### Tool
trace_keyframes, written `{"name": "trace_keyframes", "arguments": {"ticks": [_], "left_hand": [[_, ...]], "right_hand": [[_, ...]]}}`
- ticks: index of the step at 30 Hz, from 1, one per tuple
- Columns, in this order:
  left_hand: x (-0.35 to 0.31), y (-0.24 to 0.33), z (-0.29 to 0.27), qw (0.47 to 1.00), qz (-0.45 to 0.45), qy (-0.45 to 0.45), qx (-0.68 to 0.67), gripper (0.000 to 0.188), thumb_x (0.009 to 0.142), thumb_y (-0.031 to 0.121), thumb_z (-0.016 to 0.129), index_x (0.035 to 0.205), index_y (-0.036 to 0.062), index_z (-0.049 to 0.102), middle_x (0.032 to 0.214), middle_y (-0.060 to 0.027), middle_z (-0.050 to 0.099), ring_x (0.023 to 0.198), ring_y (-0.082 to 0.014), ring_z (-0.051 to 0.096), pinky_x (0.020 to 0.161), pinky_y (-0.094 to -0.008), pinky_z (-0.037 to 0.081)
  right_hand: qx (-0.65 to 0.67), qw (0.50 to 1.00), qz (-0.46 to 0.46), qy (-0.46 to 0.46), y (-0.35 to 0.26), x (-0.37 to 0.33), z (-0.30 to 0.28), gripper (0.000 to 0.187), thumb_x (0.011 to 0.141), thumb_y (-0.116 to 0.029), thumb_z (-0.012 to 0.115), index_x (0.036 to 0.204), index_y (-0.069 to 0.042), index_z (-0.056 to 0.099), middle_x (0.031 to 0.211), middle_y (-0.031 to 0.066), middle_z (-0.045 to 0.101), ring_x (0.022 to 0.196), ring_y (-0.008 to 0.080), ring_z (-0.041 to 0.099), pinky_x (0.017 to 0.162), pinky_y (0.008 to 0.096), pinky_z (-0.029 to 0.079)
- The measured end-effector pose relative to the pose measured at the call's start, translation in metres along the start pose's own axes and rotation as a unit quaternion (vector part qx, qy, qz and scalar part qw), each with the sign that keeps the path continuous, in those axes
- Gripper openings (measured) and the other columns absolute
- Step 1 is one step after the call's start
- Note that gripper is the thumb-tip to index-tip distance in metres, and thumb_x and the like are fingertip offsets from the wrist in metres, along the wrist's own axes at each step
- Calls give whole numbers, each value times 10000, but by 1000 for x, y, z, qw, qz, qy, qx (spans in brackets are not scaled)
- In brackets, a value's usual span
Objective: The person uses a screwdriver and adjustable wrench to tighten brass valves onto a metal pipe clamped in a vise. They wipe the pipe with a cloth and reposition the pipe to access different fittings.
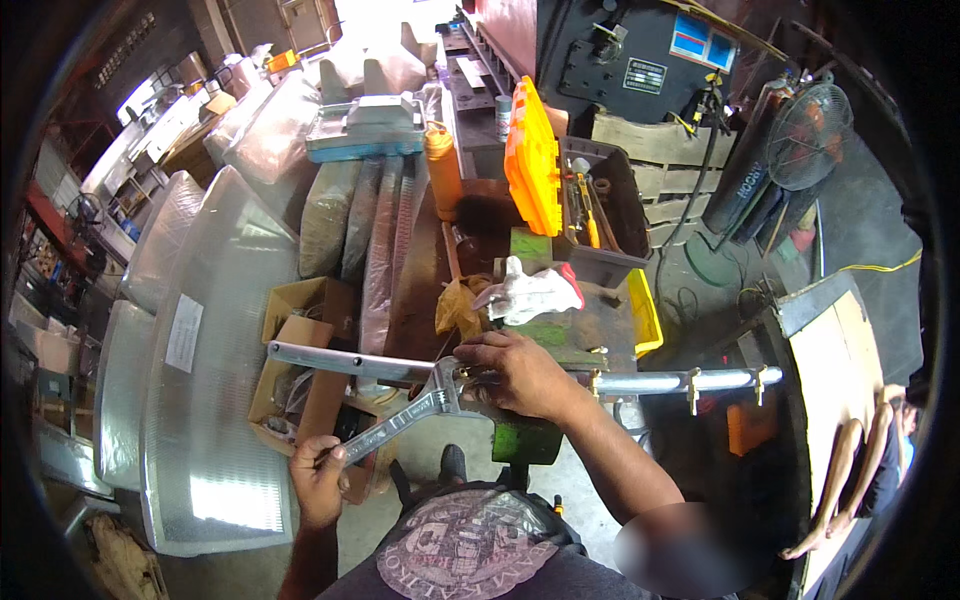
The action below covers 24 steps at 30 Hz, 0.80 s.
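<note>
A long silver metal tube (pixel 640 384) lies crosswise in front of me; brass fittings (pixel 694 392) stick out along its right part. My left hand (pixel 318 480) is closed around the handle end of a large adjustable wrench (pixel 395 425). The wrench slants up to the right, its head against the tube's middle. On that middle part, right by the wrench head, my right hand (pixel 520 375) is closed, fingers bent over the tube. My palm hides the exact spot where the jaws sit. Just beyond lies a white work glove (pixel 530 292) with a red cuff.
An open black toolbox (pixel 625 240) with an orange lid (pixel 533 155) stands on the bench, near an orange bottle (pixel 442 170). To the left are a cardboard box (pixel 295 385) and plastic-wrapped panels (pixel 215 380). A fan (pixel 810 135) and gas cylinders (pixel 745 185) stand at right.
</note>
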<state>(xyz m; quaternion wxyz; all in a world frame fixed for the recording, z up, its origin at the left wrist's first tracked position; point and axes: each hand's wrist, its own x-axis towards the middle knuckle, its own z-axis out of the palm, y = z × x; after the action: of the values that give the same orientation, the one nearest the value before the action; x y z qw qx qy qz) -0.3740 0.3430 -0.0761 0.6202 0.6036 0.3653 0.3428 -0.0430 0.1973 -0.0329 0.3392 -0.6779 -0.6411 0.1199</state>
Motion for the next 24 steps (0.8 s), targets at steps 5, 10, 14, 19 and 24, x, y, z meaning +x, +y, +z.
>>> {"name": "trace_keyframes", "arguments": {"ticks": [5, 10, 14, 19, 24], "left_hand": [[-21, -17, 6, 1000, 15, 23, -6, 143, 930, 61, 710, 1045, 29, 630, 794, -22, 623, 547, -55, 518, 454, -217, 430], [-27, -9, 15, 999, 18, 48, -6, 133, 944, 91, 700, 1042, 32, 631, 799, -21, 609, 547, -49, 505, 452, -206, 418], [-7, 5, 20, 994, 54, 96, -3, 135, 949, 104, 691, 1047, 34, 629, 794, -20, 601, 536, -47, 494, 429, -207, 397], [57, 2, 9, 987, 59, 139, 48, 137, 946, 107, 678, 1056, 39, 631, 786, -27, 630, 550, -62, 533, 407, -218, 386], [166, 44, 27, 978, 102, 99, 154, 136, 939, 131, 698, 1030, 44, 647, 795, -37, 644, 631, -104, 584, 523, -266, 461]], "right_hand": [[6, 1000, 6, -3, -1, -3, 5, 514, 767, -167, 786, 1253, -54, 663, 1166, 155, 680, 1071, 379, 629, 951, 457, 501], [23, 999, -9, 22, -2, -6, 8, 518, 770, -156, 782, 1263, -65, 650, 1137, 157, 688, 1050, 379, 633, 925, 456, 505], [30, 998, 4, 54, -5, -8, 14, 509, 780, -151, 778, 1265, -70, 646, 1112, 158, 692, 1034, 380, 632, 917, 457, 504], [24, 993, 31, 113, -10, -19, 26, 492, 793, -150, 774, 1260, -62, 646, 1140, 177, 671, 1049, 394, 619, 923, 466, 503], [54, 972, 60, 220, -32, -54, -27, 441, 843, -177, 766, 1246, -43, 647, 1222, 186, 639, 1135, 390, 608, 976, 459, 493]]}}
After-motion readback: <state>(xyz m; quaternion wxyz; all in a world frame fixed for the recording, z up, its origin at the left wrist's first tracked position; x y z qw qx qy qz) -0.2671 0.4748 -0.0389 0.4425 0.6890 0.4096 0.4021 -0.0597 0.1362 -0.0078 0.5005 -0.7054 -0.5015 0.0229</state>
